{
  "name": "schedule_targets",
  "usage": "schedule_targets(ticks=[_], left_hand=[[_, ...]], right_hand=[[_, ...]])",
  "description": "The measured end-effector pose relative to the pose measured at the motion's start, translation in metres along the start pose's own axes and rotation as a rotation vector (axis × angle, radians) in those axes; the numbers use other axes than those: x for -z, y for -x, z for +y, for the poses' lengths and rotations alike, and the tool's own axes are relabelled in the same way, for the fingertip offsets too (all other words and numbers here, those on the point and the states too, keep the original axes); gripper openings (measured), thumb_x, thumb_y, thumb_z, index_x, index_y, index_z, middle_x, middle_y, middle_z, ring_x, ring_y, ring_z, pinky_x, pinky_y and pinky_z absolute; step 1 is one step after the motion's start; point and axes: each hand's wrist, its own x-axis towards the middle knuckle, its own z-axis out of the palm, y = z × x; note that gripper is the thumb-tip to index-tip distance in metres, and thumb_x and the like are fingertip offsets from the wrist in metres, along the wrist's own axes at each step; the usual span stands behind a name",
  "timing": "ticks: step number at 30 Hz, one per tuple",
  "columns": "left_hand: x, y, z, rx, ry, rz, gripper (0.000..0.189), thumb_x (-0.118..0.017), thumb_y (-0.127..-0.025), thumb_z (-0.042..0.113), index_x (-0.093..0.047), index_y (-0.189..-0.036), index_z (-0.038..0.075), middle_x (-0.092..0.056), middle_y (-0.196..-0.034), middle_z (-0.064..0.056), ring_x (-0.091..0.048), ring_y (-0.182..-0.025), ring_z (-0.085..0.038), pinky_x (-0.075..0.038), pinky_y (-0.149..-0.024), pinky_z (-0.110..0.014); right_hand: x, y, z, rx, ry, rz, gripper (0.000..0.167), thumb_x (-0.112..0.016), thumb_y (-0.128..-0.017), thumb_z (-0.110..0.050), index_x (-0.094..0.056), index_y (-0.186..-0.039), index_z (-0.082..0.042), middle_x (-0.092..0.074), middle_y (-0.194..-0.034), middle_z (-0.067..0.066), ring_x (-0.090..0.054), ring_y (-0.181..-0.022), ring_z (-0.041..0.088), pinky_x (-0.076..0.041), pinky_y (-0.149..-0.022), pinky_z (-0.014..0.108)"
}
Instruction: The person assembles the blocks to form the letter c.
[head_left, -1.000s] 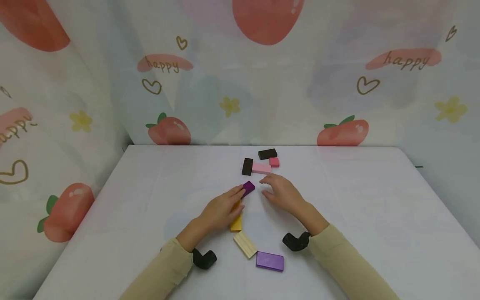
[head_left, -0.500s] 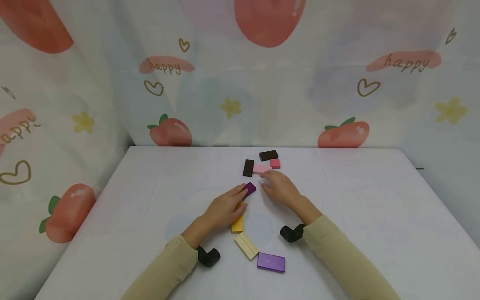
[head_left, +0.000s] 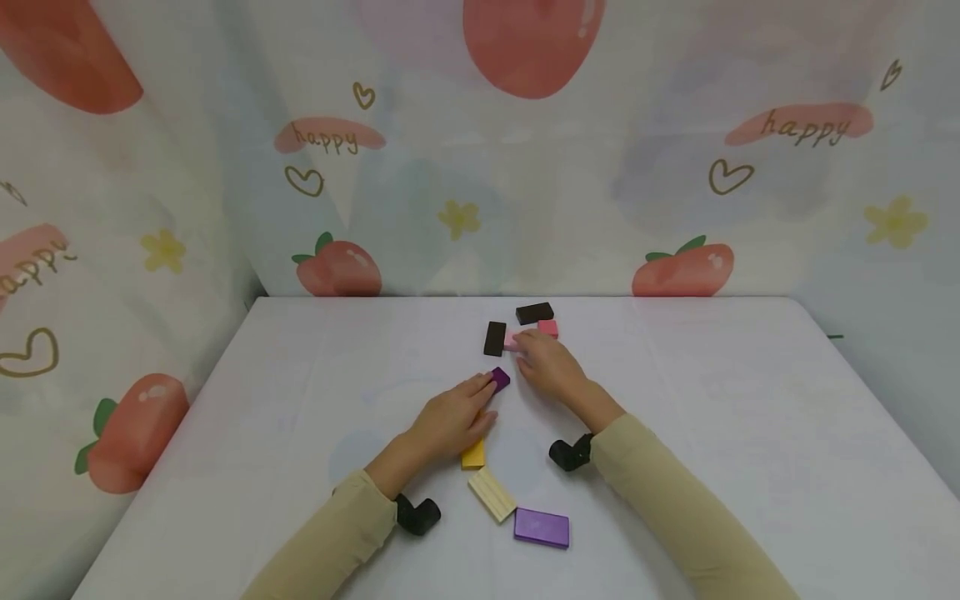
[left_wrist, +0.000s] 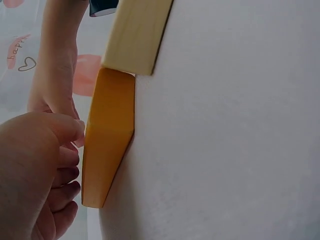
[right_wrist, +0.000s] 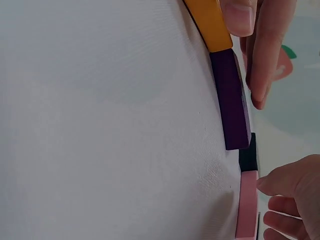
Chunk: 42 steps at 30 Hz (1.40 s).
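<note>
My left hand (head_left: 446,421) lies over a curved row of blocks, fingers fairly straight. Its fingertips touch the dark purple block (head_left: 502,380). The yellow block (head_left: 473,457) is partly hidden beneath that hand; in the left wrist view the thumb is beside the yellow block (left_wrist: 110,120). Farther back, my right hand (head_left: 551,367) reaches over the light pink block (head_left: 511,340) and covers much of it. In the right wrist view, the thumb tip is right at the edge of the pink block (right_wrist: 246,205), with the other fingers loosely bent behind.
A black block (head_left: 494,338) stands left of the pink one. Another black block (head_left: 535,313) and a small red-pink block (head_left: 548,328) lie behind. Nearer the front are a pale wooden block (head_left: 492,494) and a violet block (head_left: 542,528) on the white table (head_left: 705,375).
My right hand has moved forward and left, from beside the dark purple block to over the light pink block. My left hand has stayed almost in place on the row.
</note>
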Motion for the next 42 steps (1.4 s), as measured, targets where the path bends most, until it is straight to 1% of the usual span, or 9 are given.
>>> schedule_targets(ticks=[5, 10, 13, 16, 19, 25, 32, 35, 42], left_hand=[[0.000, 0.000, -0.001, 0.010, 0.003, -0.010, 0.051, -0.048, -0.095, 0.036, -0.046, -0.135, 0.005, -0.039, -0.142, -0.006, -0.035, -0.129, -0.018, -0.035, -0.099, -0.034], [0.000, 0.000, -0.002, 0.005, 0.015, -0.021, 0.050, -0.048, -0.095, 0.035, -0.046, -0.135, 0.005, -0.039, -0.142, -0.006, -0.034, -0.130, -0.018, -0.035, -0.099, -0.034], [0.000, 0.000, -0.003, 0.001, 0.019, -0.030, 0.051, -0.047, -0.095, 0.035, -0.045, -0.136, 0.005, -0.038, -0.143, -0.005, -0.033, -0.130, -0.017, -0.035, -0.100, -0.034], [0.000, 0.000, -0.003, -0.008, 0.025, -0.034, 0.051, -0.047, -0.095, 0.035, -0.044, -0.136, 0.005, -0.037, -0.143, -0.005, -0.032, -0.131, -0.017, -0.034, -0.100, -0.033], [0.001, -0.001, -0.003, -0.011, 0.040, -0.033, 0.050, -0.048, -0.095, 0.033, -0.044, -0.136, 0.005, -0.037, -0.143, -0.005, -0.032, -0.130, -0.017, -0.034, -0.100, -0.033], [0.001, -0.001, -0.005, 0.010, 0.069, -0.039, 0.050, -0.049, -0.095, 0.034, -0.044, -0.136, 0.006, -0.038, -0.143, -0.003, -0.032, -0.130, -0.015, -0.034, -0.100, -0.032], [0.001, -0.001, -0.006, 0.000, 0.078, -0.032, 0.051, -0.049, -0.094, 0.035, -0.045, -0.135, 0.005, -0.039, -0.142, -0.004, -0.033, -0.130, -0.016, -0.034, -0.100, -0.033], [0.002, -0.001, -0.006, -0.002, 0.080, -0.039, 0.051, -0.049, -0.094, 0.034, -0.045, -0.135, 0.005, -0.038, -0.142, -0.005, -0.033, -0.130, -0.017, -0.033, -0.100, -0.033], [0.003, -0.001, -0.005, 0.000, 0.078, -0.055, 0.051, -0.049, -0.095, 0.034, -0.045, -0.135, 0.004, -0.038, -0.142, -0.006, -0.032, -0.131, -0.018, -0.034, -0.100, -0.034]], right_hand=[[-0.003, -0.005, 0.002, 0.031, 0.039, 0.044, 0.029, -0.058, -0.087, -0.005, -0.059, -0.115, 0.004, -0.058, -0.115, 0.019, -0.052, -0.109, 0.032, -0.040, -0.095, 0.042], [-0.007, -0.007, 0.006, 0.070, 0.076, 0.090, 0.025, -0.058, -0.087, -0.001, -0.062, -0.110, 0.006, -0.059, -0.106, 0.019, -0.055, -0.101, 0.032, -0.043, -0.091, 0.041], [-0.008, -0.007, 0.008, 0.085, 0.075, 0.115, 0.023, -0.058, -0.086, 0.001, -0.064, -0.107, 0.006, -0.059, -0.102, 0.018, -0.056, -0.095, 0.031, -0.046, -0.088, 0.039], [-0.008, -0.007, 0.010, 0.086, 0.059, 0.148, 0.018, -0.060, -0.084, 0.004, -0.067, -0.100, 0.005, -0.059, -0.095, 0.015, -0.057, -0.089, 0.029, -0.048, -0.083, 0.038], [-0.007, -0.007, 0.011, 0.083, 0.044, 0.163, 0.014, -0.062, -0.082, 0.004, -0.068, -0.094, 0.004, -0.059, -0.090, 0.013, -0.058, -0.086, 0.028, -0.049, -0.080, 0.037], [-0.008, -0.006, 0.012, 0.098, 0.048, 0.154, 0.009, -0.063, -0.082, 0.003, -0.069, -0.089, 0.003, -0.058, -0.083, 0.011, -0.057, -0.081, 0.027, -0.050, -0.078, 0.036], [-0.008, -0.002, 0.008, 0.079, 0.071, 0.122, 0.006, -0.066, -0.082, -0.001, -0.068, -0.087, 0.002, -0.056, -0.079, 0.008, -0.056, -0.078, 0.024, -0.050, -0.076, 0.034], [-0.007, -0.001, 0.007, 0.073, 0.079, 0.115, 0.003, -0.066, -0.082, -0.002, -0.066, -0.084, 0.001, -0.053, -0.076, 0.007, -0.054, -0.075, 0.024, -0.050, -0.074, 0.034], [-0.004, 0.004, 0.004, 0.094, 0.081, 0.097, 0.004, -0.068, -0.081, -0.003, -0.066, -0.083, -0.001, -0.054, -0.075, 0.004, -0.053, -0.074, 0.022, -0.050, -0.074, 0.032]])
